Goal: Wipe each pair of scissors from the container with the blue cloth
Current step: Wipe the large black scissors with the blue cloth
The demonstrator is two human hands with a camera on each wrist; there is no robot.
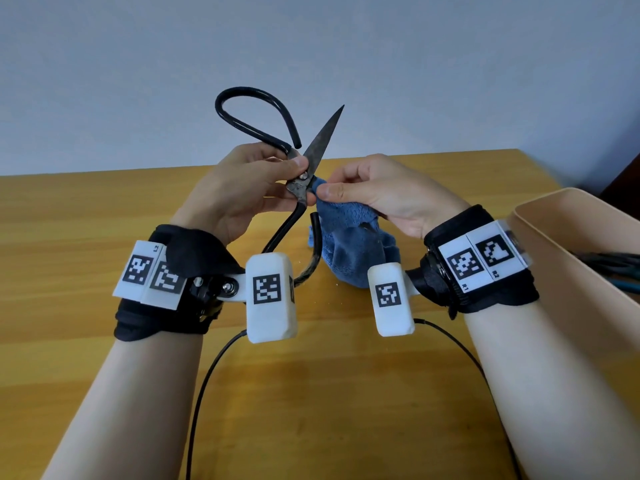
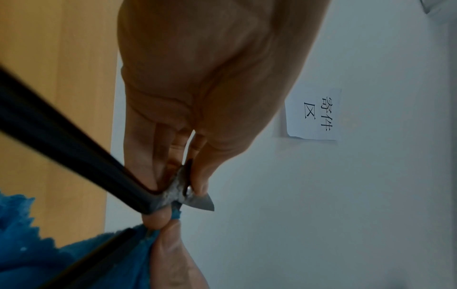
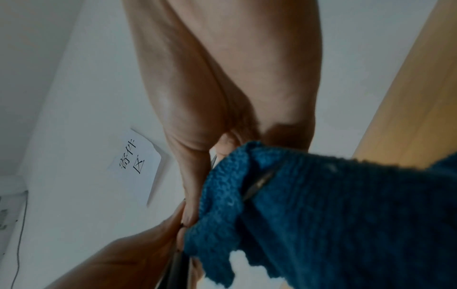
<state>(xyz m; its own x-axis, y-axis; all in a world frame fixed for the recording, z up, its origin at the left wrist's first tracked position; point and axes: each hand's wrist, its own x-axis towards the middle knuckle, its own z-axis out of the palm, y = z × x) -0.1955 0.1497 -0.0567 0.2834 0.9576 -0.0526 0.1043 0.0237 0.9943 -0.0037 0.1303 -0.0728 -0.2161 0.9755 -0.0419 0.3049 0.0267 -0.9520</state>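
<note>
Black-handled scissors [image 1: 304, 168] with dull, spotted blades are held spread wide above the wooden table [image 1: 104, 209]. My left hand [image 1: 277, 178] pinches them at the pivot [image 2: 183, 192], thumb on top. One blade points up and to the right; one handle loop rises at upper left. My right hand [image 1: 332, 188] pinches the blue cloth [image 1: 349, 244] around the other blade, right beside the pivot, so that blade is hidden inside the cloth [image 3: 309, 215]. The cloth hangs down over the lower handle.
A beige container [image 1: 571, 244] stands at the right edge of the table, with dark scissor handles [image 1: 616, 265] showing inside. Black cables [image 1: 207, 382] run across the near table. A paper sign [image 2: 314, 115] hangs on the white wall behind.
</note>
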